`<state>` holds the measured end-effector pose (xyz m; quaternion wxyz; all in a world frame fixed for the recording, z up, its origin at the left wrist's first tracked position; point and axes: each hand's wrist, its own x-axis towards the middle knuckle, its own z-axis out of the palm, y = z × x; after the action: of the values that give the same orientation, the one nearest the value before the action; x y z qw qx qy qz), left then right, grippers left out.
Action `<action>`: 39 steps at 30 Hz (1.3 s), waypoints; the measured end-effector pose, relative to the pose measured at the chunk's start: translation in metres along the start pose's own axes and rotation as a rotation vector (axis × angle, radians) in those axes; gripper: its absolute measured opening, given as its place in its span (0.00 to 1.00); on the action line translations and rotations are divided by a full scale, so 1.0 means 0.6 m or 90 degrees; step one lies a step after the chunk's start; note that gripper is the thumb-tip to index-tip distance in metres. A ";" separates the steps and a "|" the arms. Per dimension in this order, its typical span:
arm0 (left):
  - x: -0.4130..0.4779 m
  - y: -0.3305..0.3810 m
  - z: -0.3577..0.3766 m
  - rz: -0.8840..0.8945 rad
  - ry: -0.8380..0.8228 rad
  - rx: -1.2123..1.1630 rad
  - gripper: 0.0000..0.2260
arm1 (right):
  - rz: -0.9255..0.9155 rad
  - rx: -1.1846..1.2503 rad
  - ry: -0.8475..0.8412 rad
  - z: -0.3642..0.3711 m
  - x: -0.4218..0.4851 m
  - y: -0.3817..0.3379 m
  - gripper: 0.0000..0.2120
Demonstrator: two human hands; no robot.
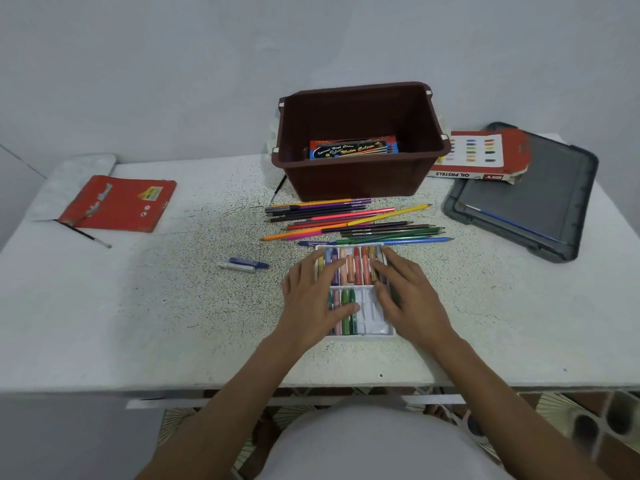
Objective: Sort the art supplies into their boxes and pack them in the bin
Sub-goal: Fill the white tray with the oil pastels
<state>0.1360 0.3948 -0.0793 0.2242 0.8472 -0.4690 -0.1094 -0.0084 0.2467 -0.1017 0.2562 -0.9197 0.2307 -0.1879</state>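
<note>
Left hand [311, 299]: fingers straight and slightly spread, lying flat on the left half of the pastel tray [372, 317]; thumb rests across the green sticks in the near row. Nothing gripped.

Right hand [405, 296]: fingers straight, close together, pressing flat on the right end of the far row. Nothing gripped.

The tray sits directly under both hands at table [138, 323] centre. It is white moulded plastic, rectangular, with two rows; the far row is full of waxy oil pastels [356, 268], while the near row has empty slots on the right.

Two loose sticks [242, 265] lie left of the tray, apart from it. Coloured pencils [353, 220] lie heaped just beyond it. The brown plastic bin [346, 181] stands behind them, holding a watercolour box [353, 148]. The cardboard oil pastels box [478, 157] rests on a grey lid [540, 202], far right. The table surface is speckled
</note>
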 end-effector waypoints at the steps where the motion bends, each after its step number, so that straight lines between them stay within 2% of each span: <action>1: 0.003 0.000 0.000 -0.001 -0.003 0.013 0.35 | 0.001 0.001 0.000 0.000 0.000 0.000 0.21; 9: 0.004 -0.020 0.003 0.018 -0.005 0.032 0.38 | -0.003 -0.001 0.000 0.003 -0.001 0.003 0.21; 13: 0.013 -0.032 -0.001 0.073 0.006 0.040 0.37 | -0.006 -0.010 0.005 0.002 -0.001 0.005 0.22; 18: 0.060 -0.061 -0.035 0.054 0.129 0.001 0.21 | -0.005 -0.011 0.013 0.002 0.000 0.002 0.22; 22: 0.114 -0.093 -0.074 0.002 0.189 0.064 0.13 | -0.005 -0.006 0.014 0.001 -0.002 0.000 0.21; 28: 0.180 -0.124 -0.106 -0.062 0.174 0.204 0.14 | 0.000 -0.004 0.011 0.000 -0.001 -0.002 0.22; 32: 0.209 -0.130 -0.108 -0.064 0.108 0.298 0.14 | -0.002 -0.004 0.016 -0.003 -0.001 -0.004 0.22; 39: 0.221 -0.134 -0.106 -0.045 0.123 0.339 0.09 | -0.006 0.002 0.015 0.000 0.000 0.001 0.20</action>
<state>0.2922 0.3373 -0.0591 0.0330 0.8987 -0.4277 0.0911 -0.0087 0.2463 -0.1020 0.2538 -0.9180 0.2295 -0.2004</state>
